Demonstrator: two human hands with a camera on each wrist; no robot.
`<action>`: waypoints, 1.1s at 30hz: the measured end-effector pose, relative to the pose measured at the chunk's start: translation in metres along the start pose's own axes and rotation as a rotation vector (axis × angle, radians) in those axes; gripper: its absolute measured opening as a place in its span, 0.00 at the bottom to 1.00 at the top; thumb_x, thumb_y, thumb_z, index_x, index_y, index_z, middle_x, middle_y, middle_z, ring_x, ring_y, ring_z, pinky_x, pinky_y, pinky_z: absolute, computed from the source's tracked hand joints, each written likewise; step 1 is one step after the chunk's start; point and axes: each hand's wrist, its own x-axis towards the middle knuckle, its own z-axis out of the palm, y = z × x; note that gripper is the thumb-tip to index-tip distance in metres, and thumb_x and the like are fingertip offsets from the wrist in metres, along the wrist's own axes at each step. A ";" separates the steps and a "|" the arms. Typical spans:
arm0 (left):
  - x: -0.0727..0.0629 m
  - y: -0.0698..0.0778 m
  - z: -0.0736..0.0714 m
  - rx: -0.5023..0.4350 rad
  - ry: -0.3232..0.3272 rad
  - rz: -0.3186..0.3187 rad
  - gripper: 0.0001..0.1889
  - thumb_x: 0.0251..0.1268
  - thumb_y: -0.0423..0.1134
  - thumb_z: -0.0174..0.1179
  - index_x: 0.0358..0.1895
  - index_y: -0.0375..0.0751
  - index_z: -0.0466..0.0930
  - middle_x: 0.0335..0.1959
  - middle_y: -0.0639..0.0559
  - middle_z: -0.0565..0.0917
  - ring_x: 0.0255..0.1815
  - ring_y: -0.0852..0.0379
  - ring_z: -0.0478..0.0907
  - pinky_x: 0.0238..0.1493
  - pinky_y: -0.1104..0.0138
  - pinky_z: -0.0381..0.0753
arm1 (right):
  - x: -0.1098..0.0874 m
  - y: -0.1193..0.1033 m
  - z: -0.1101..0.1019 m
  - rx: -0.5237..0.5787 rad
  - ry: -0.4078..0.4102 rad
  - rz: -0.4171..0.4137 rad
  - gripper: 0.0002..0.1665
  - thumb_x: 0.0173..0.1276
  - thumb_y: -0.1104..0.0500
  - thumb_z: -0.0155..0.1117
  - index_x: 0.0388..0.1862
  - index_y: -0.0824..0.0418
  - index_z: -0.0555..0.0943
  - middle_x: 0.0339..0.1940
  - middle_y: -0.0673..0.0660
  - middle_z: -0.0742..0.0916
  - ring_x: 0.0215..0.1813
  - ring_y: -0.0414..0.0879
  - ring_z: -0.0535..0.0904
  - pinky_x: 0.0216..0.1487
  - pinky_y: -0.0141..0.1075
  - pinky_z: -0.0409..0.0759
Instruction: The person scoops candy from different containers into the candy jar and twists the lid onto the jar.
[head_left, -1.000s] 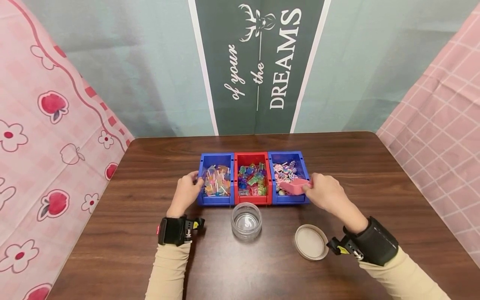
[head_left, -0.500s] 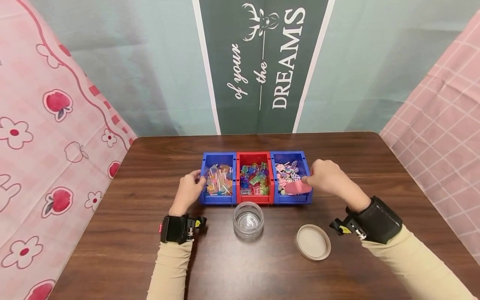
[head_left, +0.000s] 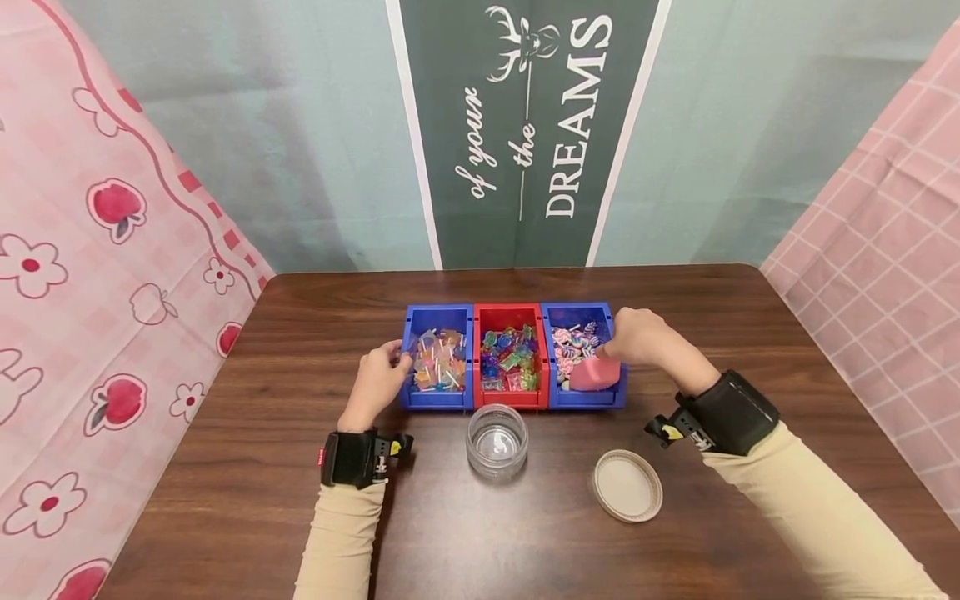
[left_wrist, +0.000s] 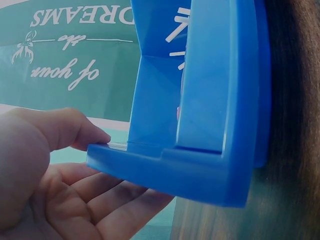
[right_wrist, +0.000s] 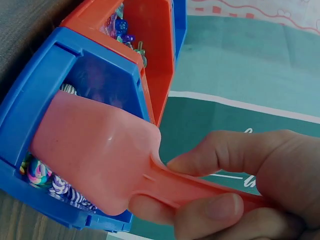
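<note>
My right hand (head_left: 647,337) grips the handle of a pink scoop (right_wrist: 95,145). The scoop's bowl is tipped down inside the right blue bin (head_left: 588,400), among swirl-patterned candies (head_left: 573,340); what the bowl holds is hidden. My left hand (head_left: 375,383) pinches the side wall of the left blue bin (left_wrist: 205,100), thumb on the rim and fingers beneath it. That bin holds small pale lollipops (head_left: 438,360). Between the two stands a red bin (head_left: 510,400) of colourful wrapped candies (head_left: 512,357).
A clear open jar (head_left: 497,442) stands in front of the red bin. To its right a round lid (head_left: 627,486) lies on the brown wooden table (head_left: 525,550). Cloth hangs behind the table and at both sides.
My right hand has risen and shifted slightly inward, tilting the scoop from near level to steeply down into the right blue bin. The left hand keeps its hold on the left bin.
</note>
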 end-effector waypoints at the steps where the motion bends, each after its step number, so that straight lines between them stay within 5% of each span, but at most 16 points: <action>1: 0.000 -0.001 0.000 -0.001 0.001 0.001 0.25 0.70 0.38 0.50 0.65 0.25 0.67 0.55 0.31 0.81 0.45 0.47 0.80 0.51 0.55 0.82 | 0.002 -0.001 0.000 -0.005 -0.009 0.002 0.24 0.59 0.52 0.66 0.13 0.56 0.64 0.13 0.46 0.62 0.22 0.42 0.62 0.25 0.32 0.61; 13: 0.000 0.001 0.000 -0.012 -0.011 -0.002 0.25 0.71 0.37 0.49 0.66 0.25 0.66 0.57 0.31 0.80 0.47 0.46 0.81 0.53 0.53 0.82 | 0.017 -0.005 0.004 -0.086 -0.059 0.004 0.20 0.58 0.51 0.66 0.16 0.58 0.69 0.16 0.49 0.66 0.25 0.44 0.66 0.27 0.33 0.64; 20: 0.000 -0.001 -0.001 0.003 -0.003 0.004 0.25 0.71 0.37 0.49 0.65 0.25 0.67 0.55 0.31 0.81 0.45 0.47 0.80 0.51 0.54 0.82 | 0.018 -0.014 -0.003 -0.173 -0.115 -0.002 0.18 0.61 0.52 0.64 0.32 0.67 0.78 0.27 0.55 0.75 0.32 0.48 0.72 0.31 0.35 0.68; 27: 0.000 -0.001 0.000 0.009 -0.003 0.005 0.25 0.70 0.37 0.49 0.65 0.25 0.67 0.56 0.31 0.80 0.46 0.47 0.79 0.52 0.54 0.82 | 0.020 -0.013 -0.005 -0.173 -0.139 0.010 0.15 0.62 0.52 0.62 0.28 0.64 0.74 0.25 0.54 0.72 0.31 0.47 0.71 0.31 0.34 0.67; 33: -0.001 0.000 -0.001 0.004 -0.002 0.002 0.25 0.71 0.38 0.49 0.65 0.26 0.67 0.55 0.32 0.81 0.45 0.48 0.79 0.50 0.55 0.82 | 0.011 -0.012 0.002 -0.133 -0.072 0.007 0.14 0.62 0.54 0.62 0.24 0.63 0.73 0.22 0.53 0.70 0.28 0.46 0.69 0.28 0.34 0.66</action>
